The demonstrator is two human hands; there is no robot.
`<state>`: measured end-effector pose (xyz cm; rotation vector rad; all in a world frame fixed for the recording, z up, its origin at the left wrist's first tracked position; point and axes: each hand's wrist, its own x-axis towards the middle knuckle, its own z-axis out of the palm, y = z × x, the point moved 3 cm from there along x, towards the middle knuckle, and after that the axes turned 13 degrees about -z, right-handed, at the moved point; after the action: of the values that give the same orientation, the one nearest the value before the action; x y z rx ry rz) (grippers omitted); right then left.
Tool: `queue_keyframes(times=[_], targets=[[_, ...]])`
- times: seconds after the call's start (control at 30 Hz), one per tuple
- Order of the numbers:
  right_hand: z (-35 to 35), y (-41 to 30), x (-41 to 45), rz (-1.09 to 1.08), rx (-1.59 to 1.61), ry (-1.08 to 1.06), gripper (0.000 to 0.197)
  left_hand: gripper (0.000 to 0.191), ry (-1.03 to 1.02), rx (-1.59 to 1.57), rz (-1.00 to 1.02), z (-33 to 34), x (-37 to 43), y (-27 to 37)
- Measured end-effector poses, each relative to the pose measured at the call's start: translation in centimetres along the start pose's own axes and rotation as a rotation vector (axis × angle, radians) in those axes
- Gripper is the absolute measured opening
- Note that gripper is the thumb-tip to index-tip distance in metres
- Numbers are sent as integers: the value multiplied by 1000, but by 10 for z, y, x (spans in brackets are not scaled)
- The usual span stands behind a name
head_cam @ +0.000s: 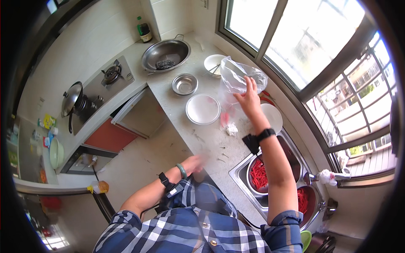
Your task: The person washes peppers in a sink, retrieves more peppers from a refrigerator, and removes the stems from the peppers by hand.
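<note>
My right hand (250, 100) reaches over the counter at a clear plastic bag (242, 74). Its thumb and fingers are spread apart against the bag; whether they touch it is unclear. Red print shows on the bag's blurred lower part. My left hand (192, 164), below a green bangle, hovers by the counter's front edge. Motion blur hides its fingers. Between the hands lie a crumpled white wad (232, 129) and several small stem-like scraps (221, 160). A round, pale-topped dish (202, 109) stands left of the bag, with a small steel bowl (185, 84) behind it.
Red chili peppers (258, 174) fill a bowl in the sink (245, 167); more peppers (302, 200) lie in the rounder basin. A white plate (272, 117) sits behind my right wrist. Farther back are a white bowl with chopsticks (215, 64) and a steel wok (148, 52).
</note>
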<state>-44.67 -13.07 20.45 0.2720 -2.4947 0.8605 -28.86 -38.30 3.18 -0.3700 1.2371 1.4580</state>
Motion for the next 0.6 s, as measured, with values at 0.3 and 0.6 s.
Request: queue_keyframes(times=[0.3, 0.6], targets=[[-7, 46, 46, -99, -126, -240, 18, 16, 13, -35, 54, -36, 4, -1], [-110, -65, 58, 168, 642, 23, 29, 21, -159, -12, 125, -14, 43, 44]])
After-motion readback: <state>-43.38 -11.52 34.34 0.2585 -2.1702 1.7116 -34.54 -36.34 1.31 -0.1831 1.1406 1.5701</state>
